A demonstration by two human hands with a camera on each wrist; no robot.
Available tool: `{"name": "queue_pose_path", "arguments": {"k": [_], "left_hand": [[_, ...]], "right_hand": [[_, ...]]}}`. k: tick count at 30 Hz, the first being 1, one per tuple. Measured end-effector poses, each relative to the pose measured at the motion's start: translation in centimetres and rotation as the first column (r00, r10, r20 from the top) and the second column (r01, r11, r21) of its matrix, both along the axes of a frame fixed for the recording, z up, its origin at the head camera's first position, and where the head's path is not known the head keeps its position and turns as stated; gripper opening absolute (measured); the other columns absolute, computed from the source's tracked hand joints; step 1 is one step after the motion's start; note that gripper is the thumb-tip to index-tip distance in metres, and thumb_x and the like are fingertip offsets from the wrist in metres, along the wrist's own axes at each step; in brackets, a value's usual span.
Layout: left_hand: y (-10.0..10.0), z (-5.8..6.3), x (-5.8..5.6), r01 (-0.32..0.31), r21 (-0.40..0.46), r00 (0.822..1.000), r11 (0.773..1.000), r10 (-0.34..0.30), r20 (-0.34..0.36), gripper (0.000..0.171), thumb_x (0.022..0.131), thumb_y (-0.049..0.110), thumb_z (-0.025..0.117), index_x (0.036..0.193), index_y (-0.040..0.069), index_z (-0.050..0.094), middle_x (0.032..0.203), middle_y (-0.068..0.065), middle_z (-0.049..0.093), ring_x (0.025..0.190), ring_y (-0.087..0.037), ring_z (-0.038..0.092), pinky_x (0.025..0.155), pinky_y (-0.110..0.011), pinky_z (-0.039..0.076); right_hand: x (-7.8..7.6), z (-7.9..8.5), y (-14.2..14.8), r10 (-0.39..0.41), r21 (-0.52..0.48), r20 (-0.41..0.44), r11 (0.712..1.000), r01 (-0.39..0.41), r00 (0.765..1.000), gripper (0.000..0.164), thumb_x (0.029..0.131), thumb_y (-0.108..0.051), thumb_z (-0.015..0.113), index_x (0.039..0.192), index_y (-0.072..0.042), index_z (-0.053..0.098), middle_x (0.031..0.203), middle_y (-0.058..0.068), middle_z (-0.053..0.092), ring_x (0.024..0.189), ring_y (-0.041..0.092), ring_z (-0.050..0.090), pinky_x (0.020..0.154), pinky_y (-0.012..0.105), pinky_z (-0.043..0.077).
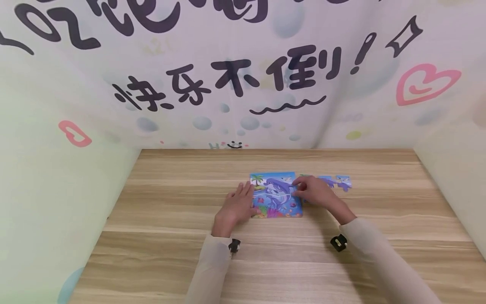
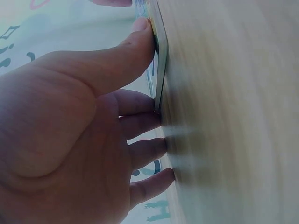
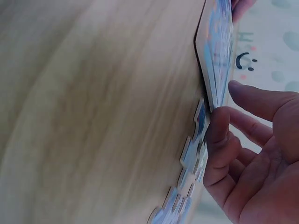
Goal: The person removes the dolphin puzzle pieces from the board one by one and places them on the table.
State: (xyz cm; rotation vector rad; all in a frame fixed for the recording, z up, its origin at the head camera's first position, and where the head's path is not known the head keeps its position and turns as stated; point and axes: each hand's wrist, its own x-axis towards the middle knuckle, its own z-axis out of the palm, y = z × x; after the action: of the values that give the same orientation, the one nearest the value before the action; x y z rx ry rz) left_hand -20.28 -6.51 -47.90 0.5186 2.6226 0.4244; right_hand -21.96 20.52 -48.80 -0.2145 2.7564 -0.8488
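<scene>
A thin, rectangular dolphin puzzle board [image 1: 275, 198] lies on the table, printed with a palm tree and coral. My left hand [image 1: 237, 206] rests at its left side, fingers spread and nearly straight, fingertips down by the edge. In the left wrist view the thumb [image 2: 140, 32] touches the board's near edge. On the far side my right hand [image 1: 315, 192] has its fingers curled at the board's right edge. The right wrist view shows the index finger [image 3: 219, 121] against the board's corner and the thumb [image 3: 243, 91] close over its face.
Loose puzzle pieces [image 1: 343, 181] with blue and purple print lie right of the board, some partly hidden by my right hand. The wood-grain table [image 1: 171, 211] meets a printed back wall [image 1: 228, 126]. Pale side walls [image 1: 57, 181] stand left and right.
</scene>
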Motion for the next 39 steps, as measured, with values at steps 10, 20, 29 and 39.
{"name": "queue_pose_path", "arguments": {"k": [10,20,29,39], "left_hand": [[0.1,0.0,0.1,-0.005,-0.003,1.0,1.0,0.005,0.007,0.084,0.097,0.042,0.06,0.159,0.007,0.015,0.167,-0.009,0.008,0.154,-0.027,0.003,0.122,-0.052,0.015],[0.1,0.0,0.0,-0.001,-0.008,1.0,1.0,0.001,0.002,0.083,0.097,0.042,0.059,0.159,0.007,0.015,0.167,-0.009,0.007,0.154,-0.028,0.003,0.122,-0.053,0.015],[0.1,0.0,0.1,-0.004,-0.008,1.0,1.0,0.004,0.001,0.083,0.097,0.042,0.06,0.159,0.007,0.016,0.167,-0.009,0.008,0.154,-0.028,0.004,0.122,-0.053,0.015],[0.1,0.1,0.0,0.001,-0.008,1.0,1.0,-0.001,0.005,0.084,0.097,0.042,0.06,0.159,0.007,0.015,0.167,-0.009,0.007,0.154,-0.028,0.003,0.122,-0.054,0.015]], "right_hand": [[0.2,0.4,-1.2,0.046,0.075,0.042,0.996,-0.049,0.998,0.05,0.081,-0.029,0.083,0.119,-0.004,0.062,0.086,0.005,0.061,0.072,0.019,0.053,0.063,0.031,0.043],[0.7,0.6,-1.7,0.041,0.061,0.001,0.997,-0.041,0.999,0.05,0.08,-0.025,0.084,0.119,-0.004,0.059,0.099,0.013,0.065,0.081,0.025,0.059,0.071,0.04,0.051],[1.0,0.9,-1.8,0.05,0.072,-0.024,0.996,-0.048,0.998,0.049,0.08,-0.022,0.084,0.117,-0.004,0.057,0.105,0.013,0.068,0.087,0.026,0.064,0.073,0.041,0.053],[0.8,0.7,-1.8,0.071,0.097,-0.003,0.993,-0.071,0.997,0.054,0.079,-0.022,0.085,0.121,-0.003,0.057,0.105,0.012,0.067,0.09,0.025,0.063,0.079,0.044,0.054]]}}
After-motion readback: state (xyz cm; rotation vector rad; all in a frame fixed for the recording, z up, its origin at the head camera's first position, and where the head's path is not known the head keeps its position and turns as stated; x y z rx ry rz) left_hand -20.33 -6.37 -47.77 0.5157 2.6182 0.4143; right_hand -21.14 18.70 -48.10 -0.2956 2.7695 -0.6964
